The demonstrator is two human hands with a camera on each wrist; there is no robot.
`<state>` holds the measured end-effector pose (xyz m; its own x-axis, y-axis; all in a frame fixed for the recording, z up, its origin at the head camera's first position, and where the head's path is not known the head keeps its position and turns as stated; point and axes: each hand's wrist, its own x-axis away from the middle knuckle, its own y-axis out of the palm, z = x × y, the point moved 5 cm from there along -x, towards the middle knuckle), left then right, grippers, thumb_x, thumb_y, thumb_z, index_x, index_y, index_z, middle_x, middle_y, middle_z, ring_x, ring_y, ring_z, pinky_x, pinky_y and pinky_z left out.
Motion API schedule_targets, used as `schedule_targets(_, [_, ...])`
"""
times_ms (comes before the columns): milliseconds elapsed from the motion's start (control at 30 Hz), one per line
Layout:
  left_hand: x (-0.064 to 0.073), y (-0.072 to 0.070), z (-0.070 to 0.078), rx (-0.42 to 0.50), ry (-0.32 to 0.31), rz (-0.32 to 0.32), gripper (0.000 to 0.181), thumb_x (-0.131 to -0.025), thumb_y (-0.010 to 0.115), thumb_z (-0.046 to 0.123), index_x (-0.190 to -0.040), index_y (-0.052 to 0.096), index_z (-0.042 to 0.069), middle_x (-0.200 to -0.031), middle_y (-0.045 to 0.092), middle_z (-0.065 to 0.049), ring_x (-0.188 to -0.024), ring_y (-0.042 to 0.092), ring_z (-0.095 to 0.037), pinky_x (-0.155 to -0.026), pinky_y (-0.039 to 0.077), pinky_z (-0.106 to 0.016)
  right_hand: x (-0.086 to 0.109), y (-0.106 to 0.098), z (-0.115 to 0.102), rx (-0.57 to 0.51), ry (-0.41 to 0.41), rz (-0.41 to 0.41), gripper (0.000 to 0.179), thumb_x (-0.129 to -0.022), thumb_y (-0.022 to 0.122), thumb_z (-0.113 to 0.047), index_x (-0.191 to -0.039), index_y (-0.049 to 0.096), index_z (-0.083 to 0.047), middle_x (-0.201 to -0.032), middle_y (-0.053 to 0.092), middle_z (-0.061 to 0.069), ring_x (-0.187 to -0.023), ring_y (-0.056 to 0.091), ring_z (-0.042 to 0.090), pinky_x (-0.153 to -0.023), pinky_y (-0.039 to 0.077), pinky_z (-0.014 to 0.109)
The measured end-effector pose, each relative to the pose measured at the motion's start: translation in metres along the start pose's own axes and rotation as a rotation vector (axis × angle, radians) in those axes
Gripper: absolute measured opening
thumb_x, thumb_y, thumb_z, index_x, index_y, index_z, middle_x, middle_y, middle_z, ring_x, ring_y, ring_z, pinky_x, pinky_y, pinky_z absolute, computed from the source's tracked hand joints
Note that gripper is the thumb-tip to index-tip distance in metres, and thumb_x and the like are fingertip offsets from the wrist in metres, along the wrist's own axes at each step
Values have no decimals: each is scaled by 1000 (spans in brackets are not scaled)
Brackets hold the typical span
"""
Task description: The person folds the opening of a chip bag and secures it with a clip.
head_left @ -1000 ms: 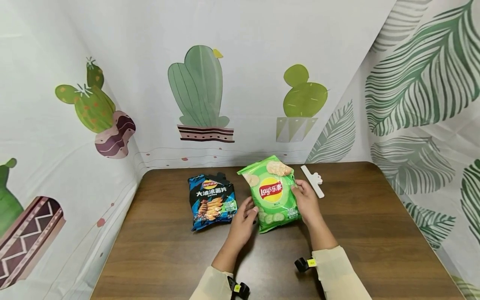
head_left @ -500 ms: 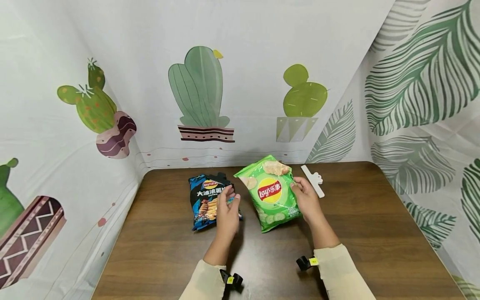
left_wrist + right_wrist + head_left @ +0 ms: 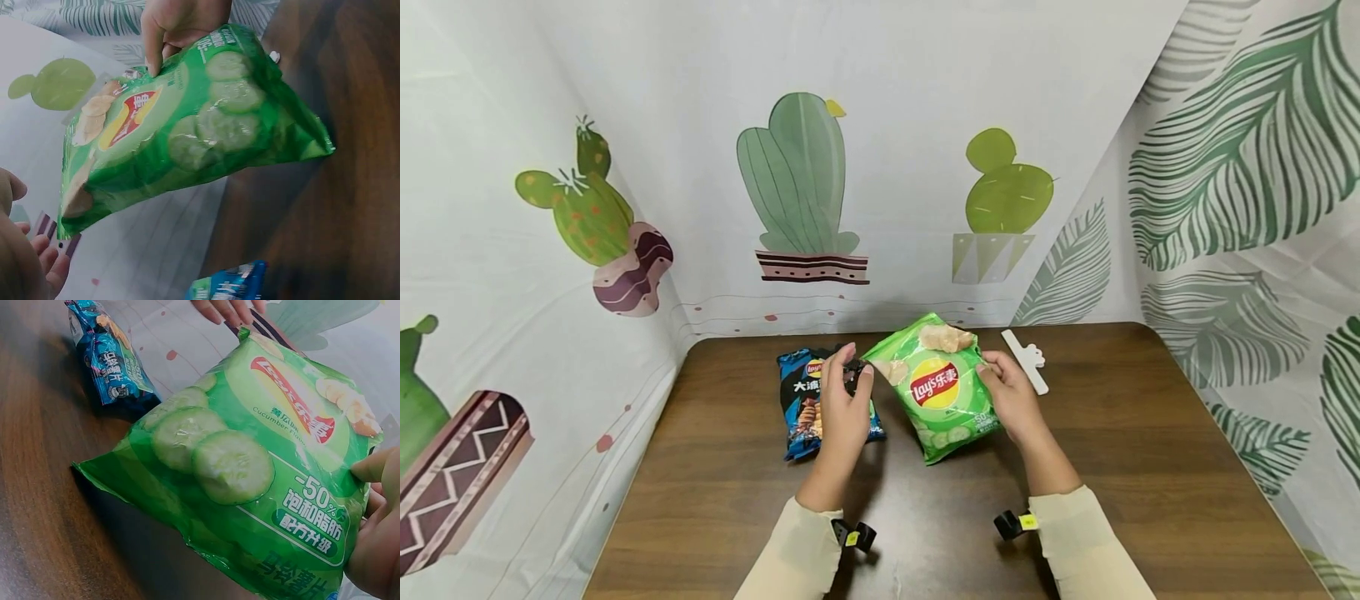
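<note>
A green Lay's chip bag point(image 3: 932, 404) is tilted up off the table, its right edge pinched by my right hand point(image 3: 1017, 404). Cucumber slices and the logo on its front face the right wrist camera. My left hand point(image 3: 844, 412) is raised near the bag's upper left corner, fingers extended and thumb apart, holding nothing. In the left wrist view those fingers point(image 3: 55, 265) are just beside the corner. Behind the left hand lies a blue and black Lay's bag point(image 3: 799, 400), partly covered by it, with a black clip point(image 3: 852, 375) at its top.
A white bag clip point(image 3: 1025, 362) lies behind my right hand on the brown wooden table point(image 3: 1150, 467). A white cloth with cactus and leaf prints point(image 3: 910, 167) hangs along the table's back and sides.
My left hand has let go of the green bag's left side and moved left and up, in front of the blue bag. The green bag has tilted left in my right hand.
</note>
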<state>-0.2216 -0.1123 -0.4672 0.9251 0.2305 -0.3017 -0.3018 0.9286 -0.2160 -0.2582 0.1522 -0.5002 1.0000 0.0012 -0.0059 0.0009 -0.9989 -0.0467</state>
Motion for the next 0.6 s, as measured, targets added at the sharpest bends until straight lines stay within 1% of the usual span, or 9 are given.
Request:
schedule_targets(133, [-8,-1,9,-47,22,-1,44,-103,58,29,-146,51,23,-148,46,-1,-133,48,-25,-110,42,-54,1,2,-3,27,-24,-22,29,-105,50,-10,-129,55,7,-101,68,10,-75,62,5,-66,53,22])
schedule_targets(233, [-14,2,17,-85,31,-23,43,-103,57,31,-145,53,26,-149,48,-1,-138,46,-26,-112,40,-57,0,3,-2,36,-35,-44,29,-105,49,-9,-128,56,7,-97,68,7,-74,61,5,-66,52,23])
schedule_targets(333, [-22,6,25,-139,52,-62,41,-103,58,31,-144,56,27,-148,50,-2,-141,44,-26,-112,40,-58,0,6,-2,41,-43,-72,28,-105,49,-8,-128,56,7,-94,67,3,-73,61,6,-64,52,23])
schedule_targets(433, [-30,10,33,-209,81,-106,39,-103,58,29,-142,59,24,-146,52,-3,-140,46,-27,-111,42,-57,0,8,-2,55,-56,-102,28,-105,49,-8,-128,56,6,-90,65,0,-70,60,6,-62,51,23])
schedule_targets(600, [-40,15,40,-289,112,-199,37,-103,57,29,-139,62,21,-141,58,-4,-136,52,-27,-108,46,-53,0,11,-1,75,-71,-130,28,-105,51,-10,-127,57,5,-85,61,0,-66,56,6,-59,48,23])
